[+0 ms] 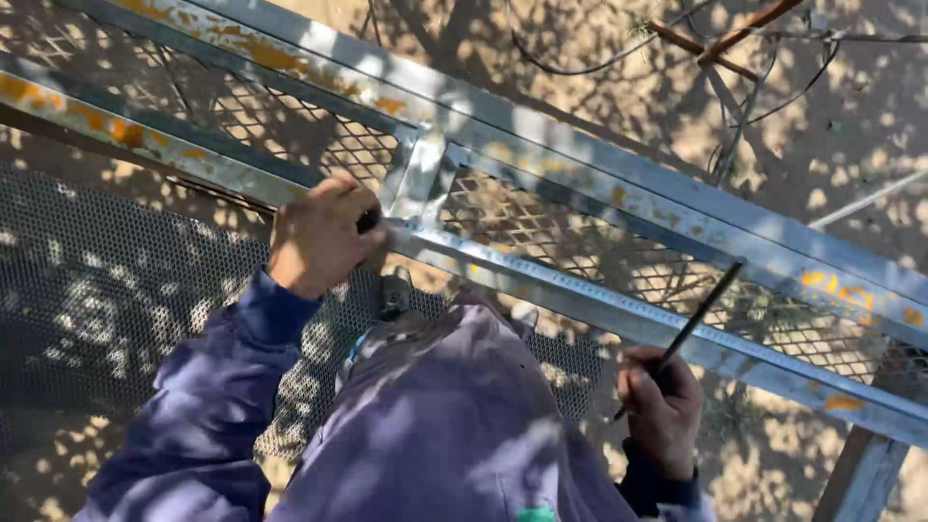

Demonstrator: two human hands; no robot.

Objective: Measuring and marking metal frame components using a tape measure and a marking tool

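1. the long grey galvanised steel frame with rust-orange patches (619,208) runs slantwise from upper left to lower right, above sandy ground dappled with leaf shadow. its rails are joined by a short cross piece (422,179) near the middle, and diamond-pattern expanded metal mesh (541,227) fills the gaps between the rails.
2. the left hand (319,235) sits at that joint, fingers curled tight around a small dark object; what it is cannot be told, since the hand hides most of it.
3. the right hand (662,401) is lower right, just below the near rail, fingers pressed together around the bottom end of a thin dark rod (691,324). the rod slants up and crosses the near rail; whether its tip touches the metal cannot be told.
4. judged by its look, the frame is stiff, heavy and awkward by its length. the rails are the place to take hold. the mesh would flex and its cut edges look sharp on bare skin; rust patches would feel rough rather than slippery.
5. the rod looks light, rigid and slim, so it is best gripped low, as it is here.
6. a darker sheet of fine mesh (87,290) lies at the left, under the blue sleeves.
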